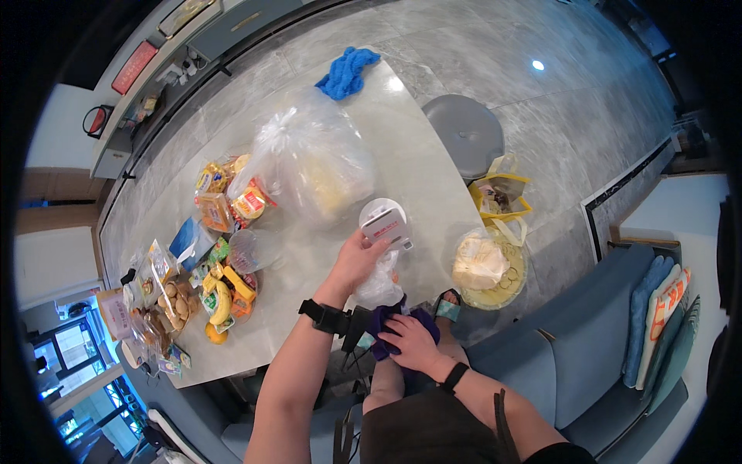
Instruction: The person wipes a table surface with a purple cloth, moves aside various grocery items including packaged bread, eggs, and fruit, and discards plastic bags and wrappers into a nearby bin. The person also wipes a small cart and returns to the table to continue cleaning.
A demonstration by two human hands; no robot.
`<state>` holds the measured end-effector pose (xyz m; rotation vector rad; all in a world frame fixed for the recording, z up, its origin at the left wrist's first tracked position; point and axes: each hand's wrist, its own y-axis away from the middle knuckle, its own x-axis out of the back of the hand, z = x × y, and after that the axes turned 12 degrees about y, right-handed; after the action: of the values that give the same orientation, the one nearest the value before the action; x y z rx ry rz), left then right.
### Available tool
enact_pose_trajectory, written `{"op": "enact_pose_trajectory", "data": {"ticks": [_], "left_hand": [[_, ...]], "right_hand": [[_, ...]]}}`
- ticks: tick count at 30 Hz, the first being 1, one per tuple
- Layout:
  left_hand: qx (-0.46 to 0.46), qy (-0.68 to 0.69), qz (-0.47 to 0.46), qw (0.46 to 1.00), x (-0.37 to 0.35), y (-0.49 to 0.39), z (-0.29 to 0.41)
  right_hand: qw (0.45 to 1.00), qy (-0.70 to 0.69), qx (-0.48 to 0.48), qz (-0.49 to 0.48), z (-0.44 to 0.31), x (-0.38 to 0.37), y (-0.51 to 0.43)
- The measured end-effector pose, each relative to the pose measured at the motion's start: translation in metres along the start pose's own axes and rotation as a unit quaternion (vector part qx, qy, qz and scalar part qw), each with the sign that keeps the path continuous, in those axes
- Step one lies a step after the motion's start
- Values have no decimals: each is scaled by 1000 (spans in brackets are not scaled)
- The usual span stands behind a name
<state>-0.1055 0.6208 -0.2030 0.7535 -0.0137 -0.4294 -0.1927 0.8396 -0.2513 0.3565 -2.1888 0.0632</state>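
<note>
My left hand (360, 262) grips a white, flat device (387, 226) by its near edge, thumb on top. The device bears red writing. Partly hidden behind it is a white round disc (379, 206) on the table. A crumpled clear plastic bag (379, 281) lies just below my left hand, at the table's near edge. My right hand (410, 342) is on a bunched purple cloth (430, 326) over my lap, fingers bent into its folds; their undersides are hidden.
A large translucent bag (319, 156) and a blue cloth (348, 72) occupy the table (313, 272). Snacks, bananas (221, 303) and an orange (216, 333) crowd its left side. Right of it stand a grey stool (466, 133), a yellow bag (501, 197), a lined bin (510, 278) and a sofa (522, 348).
</note>
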Motion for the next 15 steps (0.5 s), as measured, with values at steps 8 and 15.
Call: {"op": "enact_pose_trajectory", "data": {"ticks": [8,15], "left_hand": [[-6,-21,7,1000,25,4,-13],[-6,-13,41,999,91,35,-26]], "right_hand": [[981,-99,-130,109,7,33,22],[922,-94,-216,308,23,61,-71]]}}
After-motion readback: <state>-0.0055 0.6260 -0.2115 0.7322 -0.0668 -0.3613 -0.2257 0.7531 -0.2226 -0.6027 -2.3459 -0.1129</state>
